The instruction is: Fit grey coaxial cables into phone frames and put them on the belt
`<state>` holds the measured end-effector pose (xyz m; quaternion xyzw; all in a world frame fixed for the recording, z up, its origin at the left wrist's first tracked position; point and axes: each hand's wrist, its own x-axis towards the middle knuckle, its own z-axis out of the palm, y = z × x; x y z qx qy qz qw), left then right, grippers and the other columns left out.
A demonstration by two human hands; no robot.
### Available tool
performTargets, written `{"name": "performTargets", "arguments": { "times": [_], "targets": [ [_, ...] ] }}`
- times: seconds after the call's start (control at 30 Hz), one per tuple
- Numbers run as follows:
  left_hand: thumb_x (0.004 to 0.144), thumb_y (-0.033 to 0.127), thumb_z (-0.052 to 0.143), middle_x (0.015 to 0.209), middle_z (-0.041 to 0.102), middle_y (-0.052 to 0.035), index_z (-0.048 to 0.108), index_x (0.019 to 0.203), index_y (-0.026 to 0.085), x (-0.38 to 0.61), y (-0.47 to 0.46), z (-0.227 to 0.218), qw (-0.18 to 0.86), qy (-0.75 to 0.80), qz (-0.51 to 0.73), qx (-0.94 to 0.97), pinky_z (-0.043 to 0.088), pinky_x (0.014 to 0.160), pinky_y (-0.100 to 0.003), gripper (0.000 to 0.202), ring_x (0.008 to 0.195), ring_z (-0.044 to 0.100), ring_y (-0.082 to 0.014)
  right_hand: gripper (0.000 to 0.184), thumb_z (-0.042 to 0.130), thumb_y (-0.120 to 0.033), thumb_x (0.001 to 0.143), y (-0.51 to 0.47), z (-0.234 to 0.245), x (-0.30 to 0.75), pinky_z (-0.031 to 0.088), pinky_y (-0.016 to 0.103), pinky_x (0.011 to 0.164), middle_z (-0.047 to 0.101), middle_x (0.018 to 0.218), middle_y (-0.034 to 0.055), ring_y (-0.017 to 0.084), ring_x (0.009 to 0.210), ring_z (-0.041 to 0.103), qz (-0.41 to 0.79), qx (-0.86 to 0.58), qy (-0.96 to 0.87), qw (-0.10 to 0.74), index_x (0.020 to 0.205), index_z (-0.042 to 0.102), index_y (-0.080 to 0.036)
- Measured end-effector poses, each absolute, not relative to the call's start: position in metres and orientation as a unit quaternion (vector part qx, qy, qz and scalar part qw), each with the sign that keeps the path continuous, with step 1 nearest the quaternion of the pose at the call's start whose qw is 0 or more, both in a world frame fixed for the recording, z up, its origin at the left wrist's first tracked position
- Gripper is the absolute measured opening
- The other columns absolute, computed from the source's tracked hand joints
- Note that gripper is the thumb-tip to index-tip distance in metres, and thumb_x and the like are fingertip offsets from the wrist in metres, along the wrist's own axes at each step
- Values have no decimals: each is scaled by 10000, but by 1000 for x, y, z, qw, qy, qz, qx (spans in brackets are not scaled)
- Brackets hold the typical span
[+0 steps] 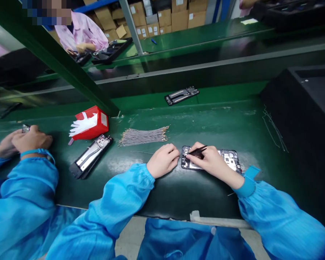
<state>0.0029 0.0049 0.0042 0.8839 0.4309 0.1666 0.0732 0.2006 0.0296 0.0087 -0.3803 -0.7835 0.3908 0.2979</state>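
An opened phone (230, 159) with bare circuit boards lies crosswise on the green bench in front of me. My right hand (209, 160) is closed around dark tweezers (197, 151), their tips down at the phone's left end. Just off that end, my left hand (164, 160) rests with its fingers pinched together. A thin grey cable (141, 152) runs into it from the left; its other end is hidden by the fingers. Behind my left hand lies a bundle of similar thin cables (143, 135) with gold-coloured ends.
Left of the bundle are a red box (101, 124) of white strips and stacked opened phones (90, 157). Another opened phone (181, 95) lies farther back. A black bin (300, 108) stands at right, loose wires (274, 130) beside it. A co-worker's hands (32, 139) work at far left.
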Motion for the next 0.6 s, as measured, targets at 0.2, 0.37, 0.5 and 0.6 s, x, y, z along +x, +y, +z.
{"name": "performTargets", "arguments": {
  "times": [0.2, 0.37, 0.5, 0.6],
  "targets": [
    [864, 235, 396, 733, 512, -32, 541, 756, 157, 11, -1, 6, 38, 441, 136, 886, 382, 658, -276, 196, 698, 447, -153, 70, 524, -194, 789, 29, 13, 200, 366, 189, 564, 535, 665, -21, 87, 599, 494, 390, -356, -789, 314, 727, 515, -162],
    [866, 230, 388, 704, 516, -27, 543, 755, 158, 10, -2, 5, 39, 449, 139, 882, 372, 651, -274, 204, 690, 452, -152, 67, 528, -188, 803, 30, 12, 201, 388, 204, 648, 585, 750, -4, 102, 691, 531, 422, -329, -779, 327, 780, 586, -165],
    [862, 229, 394, 697, 517, -26, 550, 753, 160, 9, -3, 4, 51, 446, 147, 881, 373, 656, -269, 202, 684, 451, -147, 62, 547, -195, 790, 30, 13, 201, 396, 207, 639, 599, 735, -6, 108, 684, 544, 430, -345, -771, 319, 770, 598, -166],
    [857, 222, 398, 687, 515, -25, 551, 745, 157, 9, -3, 4, 57, 448, 152, 879, 375, 654, -265, 200, 674, 449, -145, 58, 550, -204, 780, 30, 13, 201, 403, 208, 636, 603, 733, -6, 111, 682, 549, 430, -353, -767, 320, 767, 592, -165]
  ]
}}
